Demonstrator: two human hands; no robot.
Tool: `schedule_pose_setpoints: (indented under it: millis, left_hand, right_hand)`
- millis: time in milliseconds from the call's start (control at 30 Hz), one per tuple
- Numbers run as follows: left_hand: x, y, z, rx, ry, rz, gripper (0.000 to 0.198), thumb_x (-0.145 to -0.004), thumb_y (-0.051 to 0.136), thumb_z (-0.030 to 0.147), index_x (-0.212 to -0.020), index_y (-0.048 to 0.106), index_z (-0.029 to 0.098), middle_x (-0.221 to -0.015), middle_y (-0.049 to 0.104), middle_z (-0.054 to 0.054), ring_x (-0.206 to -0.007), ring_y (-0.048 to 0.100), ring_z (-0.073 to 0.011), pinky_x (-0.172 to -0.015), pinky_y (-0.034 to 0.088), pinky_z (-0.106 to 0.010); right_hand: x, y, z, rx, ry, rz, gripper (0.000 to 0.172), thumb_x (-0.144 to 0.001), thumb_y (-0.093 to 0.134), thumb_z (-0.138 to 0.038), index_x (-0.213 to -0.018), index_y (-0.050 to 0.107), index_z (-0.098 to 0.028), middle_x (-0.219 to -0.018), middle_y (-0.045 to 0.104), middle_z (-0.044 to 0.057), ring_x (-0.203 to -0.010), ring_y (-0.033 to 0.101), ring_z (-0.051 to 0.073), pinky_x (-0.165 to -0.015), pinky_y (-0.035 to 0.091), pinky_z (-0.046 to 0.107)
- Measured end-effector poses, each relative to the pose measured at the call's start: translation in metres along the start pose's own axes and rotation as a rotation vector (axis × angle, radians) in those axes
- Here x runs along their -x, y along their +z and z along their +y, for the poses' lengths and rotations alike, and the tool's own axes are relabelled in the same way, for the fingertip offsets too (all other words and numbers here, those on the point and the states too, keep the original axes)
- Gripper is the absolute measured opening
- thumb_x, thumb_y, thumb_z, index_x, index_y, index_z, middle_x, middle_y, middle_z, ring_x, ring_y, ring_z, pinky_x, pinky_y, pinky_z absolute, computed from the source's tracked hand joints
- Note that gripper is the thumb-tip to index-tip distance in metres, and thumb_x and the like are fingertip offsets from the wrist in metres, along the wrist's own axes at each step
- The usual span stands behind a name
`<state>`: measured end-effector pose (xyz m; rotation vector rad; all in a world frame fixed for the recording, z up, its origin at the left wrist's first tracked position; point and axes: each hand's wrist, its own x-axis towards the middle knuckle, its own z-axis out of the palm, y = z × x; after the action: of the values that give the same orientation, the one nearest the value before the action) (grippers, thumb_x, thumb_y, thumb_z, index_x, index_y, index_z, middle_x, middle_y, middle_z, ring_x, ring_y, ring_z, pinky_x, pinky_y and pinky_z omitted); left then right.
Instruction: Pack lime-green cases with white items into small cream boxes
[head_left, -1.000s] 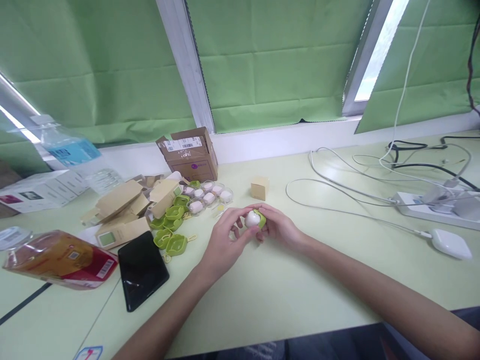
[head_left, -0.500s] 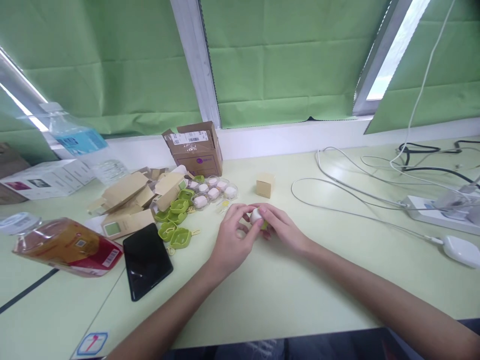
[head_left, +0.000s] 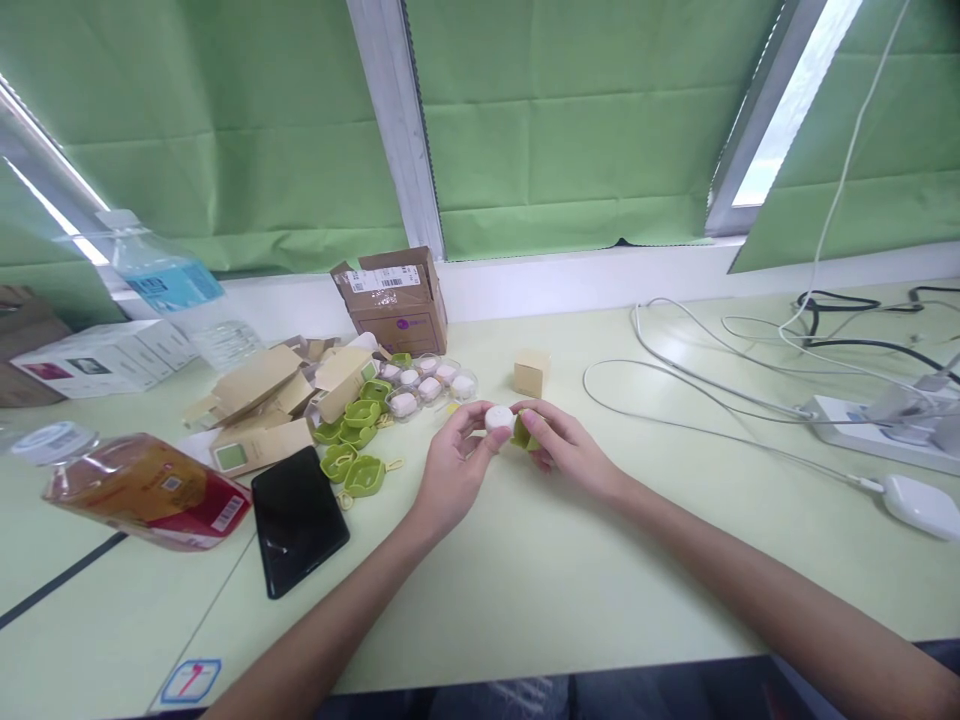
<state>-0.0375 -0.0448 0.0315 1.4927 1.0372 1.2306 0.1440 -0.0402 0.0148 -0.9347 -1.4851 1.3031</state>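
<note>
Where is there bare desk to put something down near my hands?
Free: the desk between your forearms, and the stretch from the right hand to the white adapter. Crowded: green cases and cartons left of the left hand.

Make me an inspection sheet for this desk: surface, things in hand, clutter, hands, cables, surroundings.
Surface: pale green desk, dark seam line at left.
Job's things: white case and green cover, touching, between both hands.
Clutter: loose green covers, cardboard boxes, shipping carton, black phone, bread bag, water bottle, tan cube box.
Grips: left hand pinches the white case; right hand holds the green cover.
Cables: white cables run to a power strip; white adapter.
Surroundings: green blinds, window frame.
</note>
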Motion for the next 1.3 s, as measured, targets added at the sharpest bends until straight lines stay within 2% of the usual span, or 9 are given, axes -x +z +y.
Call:
schedule_pose_setpoints:
  millis: [167,333,500,600,700,833,1067,1300]
  left_hand:
    - [0.001,-0.003,0.007,-0.081,0.050,0.076,0.041,-0.077,0.081,0.040,-0.109,0.067,0.019,-0.108,0.072,-0.007,-0.095,0.066,-0.0195,-0.085,0.053,-0.032]
    - [0.005,0.003,0.008,-0.233,0.050,0.035,0.034,-0.075,0.082,0.043,-0.100,0.075,0.020,-0.095,0.074,-0.004,-0.082,0.062,-0.0178,-0.077,0.051,-0.031]
    - [0.008,0.009,0.004,-0.122,0.034,0.002,0.032,-0.082,0.077,0.038,-0.108,0.073,0.019,-0.104,0.074,-0.005,-0.092,0.067,-0.0192,-0.087,0.054,-0.033]
    - [0.007,0.012,0.002,-0.105,0.045,0.033,0.028,-0.080,0.079,0.035,-0.101,0.072,0.018,-0.105,0.073,-0.006,-0.094,0.068,-0.0187,-0.090,0.055,-0.033]
    - [0.007,0.013,0.000,-0.112,0.058,0.060,0.025,-0.078,0.080,0.035,-0.094,0.071,0.018,-0.103,0.071,-0.006,-0.091,0.067,-0.0177,-0.089,0.056,-0.033]
    - [0.007,0.013,0.003,-0.149,0.030,0.045,0.028,-0.080,0.078,0.037,-0.099,0.070,0.017,-0.095,0.073,-0.005,-0.088,0.068,-0.0184,-0.085,0.055,-0.033]
    - [0.007,0.015,0.005,-0.169,0.000,0.026,0.029,-0.083,0.075,0.041,-0.095,0.070,0.016,-0.093,0.073,-0.006,-0.087,0.068,-0.0192,-0.082,0.054,-0.032]
    - [0.010,0.019,0.000,-0.099,0.015,0.030,0.029,-0.087,0.072,0.040,-0.102,0.067,0.016,-0.099,0.072,-0.007,-0.093,0.069,-0.0200,-0.086,0.055,-0.033]
  right_hand:
    - [-0.001,0.001,0.002,-0.003,0.040,0.034,0.055,-0.097,0.043,-0.070,-0.113,0.060,-0.020,-0.066,0.044,-0.005,-0.053,0.041,0.011,-0.047,0.038,0.025]
    - [-0.001,0.004,0.004,-0.014,0.015,-0.033,0.057,-0.097,0.041,-0.071,-0.116,0.062,-0.021,-0.070,0.047,-0.003,-0.055,0.041,0.011,-0.048,0.037,0.025]
    - [-0.001,0.003,0.007,0.045,0.002,-0.017,0.056,-0.098,0.038,-0.070,-0.113,0.063,-0.021,-0.075,0.051,-0.001,-0.057,0.042,0.011,-0.049,0.037,0.024]
    - [0.000,0.003,0.008,0.058,0.011,-0.016,0.057,-0.099,0.036,-0.070,-0.112,0.063,-0.021,-0.073,0.050,-0.002,-0.057,0.042,0.011,-0.050,0.037,0.025]
    - [0.000,0.005,0.007,0.071,0.003,-0.023,0.056,-0.099,0.034,-0.069,-0.106,0.062,-0.021,-0.070,0.049,-0.003,-0.056,0.042,0.011,-0.050,0.036,0.025]
    - [0.001,0.007,0.007,0.081,-0.017,-0.001,0.054,-0.099,0.034,-0.070,-0.095,0.058,-0.021,-0.067,0.048,-0.003,-0.057,0.044,0.012,-0.051,0.036,0.026]
    - [-0.001,0.010,0.011,0.152,-0.009,0.072,0.052,-0.098,0.037,-0.071,-0.084,0.052,-0.023,-0.066,0.048,-0.003,-0.057,0.047,0.013,-0.052,0.038,0.026]
    - [0.000,0.013,0.011,0.189,-0.013,0.125,0.051,-0.098,0.037,-0.071,-0.085,0.051,-0.023,-0.065,0.049,-0.004,-0.056,0.049,0.013,-0.053,0.040,0.026]
